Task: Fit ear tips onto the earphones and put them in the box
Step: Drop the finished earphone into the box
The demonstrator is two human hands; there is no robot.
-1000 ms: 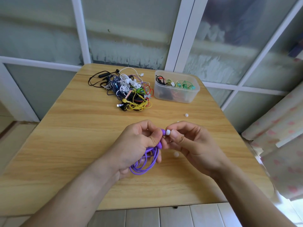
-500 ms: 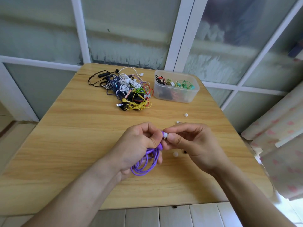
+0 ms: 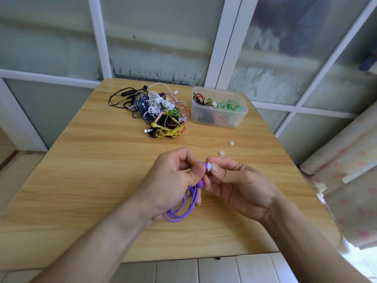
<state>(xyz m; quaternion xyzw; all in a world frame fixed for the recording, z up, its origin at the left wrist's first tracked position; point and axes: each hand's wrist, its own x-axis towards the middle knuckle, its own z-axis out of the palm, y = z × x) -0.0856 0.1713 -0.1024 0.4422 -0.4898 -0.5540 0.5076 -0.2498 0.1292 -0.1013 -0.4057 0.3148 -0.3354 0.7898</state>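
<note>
Earphones still wait in a far tangle; the left hand grips the purple earphones above the table while the right hand pinches a white ear tip onto one earbud. The box holds several sets.

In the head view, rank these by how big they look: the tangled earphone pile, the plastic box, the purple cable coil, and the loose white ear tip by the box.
1. tangled earphone pile
2. plastic box
3. purple cable coil, nearer the camera and partly hidden by the left hand, so less sure
4. loose white ear tip

Purple earphones coiled, white tip seemingly fitted
</note>
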